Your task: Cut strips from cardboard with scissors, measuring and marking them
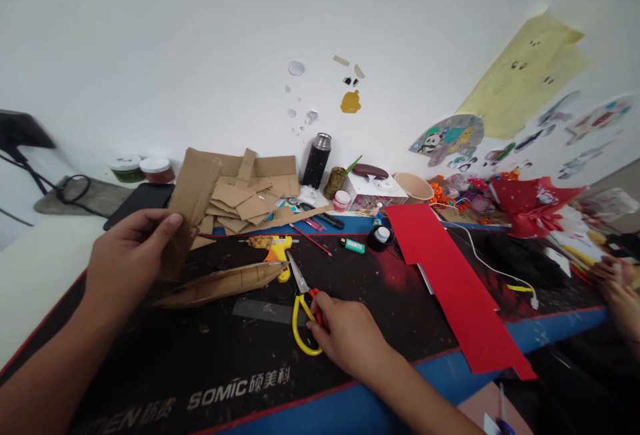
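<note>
My left hand (125,255) pinches a strip of brown cardboard (195,185) between thumb and fingers, holding it up over the mat's left side. Fingers of my right hand (350,335) grip the red handle of a pair of scissors (301,283); the other handle is yellow and the blades point away from me. Between the hands lies a long, boat-shaped cardboard piece (225,286). Just behind it is a yellow hot glue gun (274,244). A clear ruler-like strip (260,311) lies flat by the scissors, partly behind their handles.
Cut cardboard (245,203) is piled at the back, beside a black thermos (317,160). A long red sheet (450,281) crosses the mat on the right. A green lighter (353,245) and red pencil (311,239) lie mid-mat. Another person's hands (620,288) show at far right.
</note>
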A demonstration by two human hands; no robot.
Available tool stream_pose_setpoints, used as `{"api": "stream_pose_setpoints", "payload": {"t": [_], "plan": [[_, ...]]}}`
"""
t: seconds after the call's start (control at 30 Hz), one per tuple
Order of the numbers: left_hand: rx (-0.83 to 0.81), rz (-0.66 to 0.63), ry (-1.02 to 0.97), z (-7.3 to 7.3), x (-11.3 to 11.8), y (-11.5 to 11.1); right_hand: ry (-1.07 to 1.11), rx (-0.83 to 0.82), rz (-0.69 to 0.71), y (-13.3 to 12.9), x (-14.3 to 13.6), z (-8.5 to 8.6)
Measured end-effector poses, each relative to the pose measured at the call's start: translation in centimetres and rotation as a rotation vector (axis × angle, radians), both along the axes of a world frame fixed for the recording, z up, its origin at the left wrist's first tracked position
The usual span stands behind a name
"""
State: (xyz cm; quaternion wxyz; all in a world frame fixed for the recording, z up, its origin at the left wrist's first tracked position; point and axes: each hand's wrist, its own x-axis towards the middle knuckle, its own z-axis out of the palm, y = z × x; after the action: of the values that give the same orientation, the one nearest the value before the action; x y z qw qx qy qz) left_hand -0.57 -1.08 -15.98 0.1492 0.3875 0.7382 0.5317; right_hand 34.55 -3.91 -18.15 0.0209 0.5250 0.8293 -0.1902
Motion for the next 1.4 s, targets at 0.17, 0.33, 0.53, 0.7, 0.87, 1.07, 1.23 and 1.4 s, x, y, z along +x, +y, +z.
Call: {"api": "stream_pose_setpoints", "payload": {"t": [0.17, 0.33, 0.53, 0.7, 0.87, 1.07, 1.23, 1.4], "plan": [[0.033, 0.063, -0.131, -0.2, -0.5, 0.3, -0.004, -0.002, -0.046, 0.8, 1.4, 0.4], [0.027, 0.037, -0.172, 0.1, 0.0, 0.3, -0.068, 0.055, -0.125, 2.5, 3.7, 1.2], [-0.008, -0.057, -0.186, -0.3, 0.5, 0.1, 0.077, 0.093, 0.011, 1.5, 3.0, 2.0], [-0.009, -0.153, -0.204, -0.8, 1.1, 0.2, -0.069, 0.023, 0.239, 1.1, 0.0, 2.2], [0.025, -0.256, -0.169, -0.6, 1.5, 0.0, -0.158, -0.059, 0.218, 2.1, -1.1, 2.4], [0.046, -0.327, -0.272, -0.6, 1.8, -0.1, -0.204, -0.076, 0.236, 3.0, -1.5, 2.8], [0.029, -0.338, -0.459, -0.1, 1.8, -0.2, -0.202, -0.060, 0.326, 2.8, -2.1, 3.1], [0.111, -0.296, -0.574, 0.0, 1.4, -0.2, -0.186, -0.047, 0.441, 1.4, -3.5, 3.6]]}}
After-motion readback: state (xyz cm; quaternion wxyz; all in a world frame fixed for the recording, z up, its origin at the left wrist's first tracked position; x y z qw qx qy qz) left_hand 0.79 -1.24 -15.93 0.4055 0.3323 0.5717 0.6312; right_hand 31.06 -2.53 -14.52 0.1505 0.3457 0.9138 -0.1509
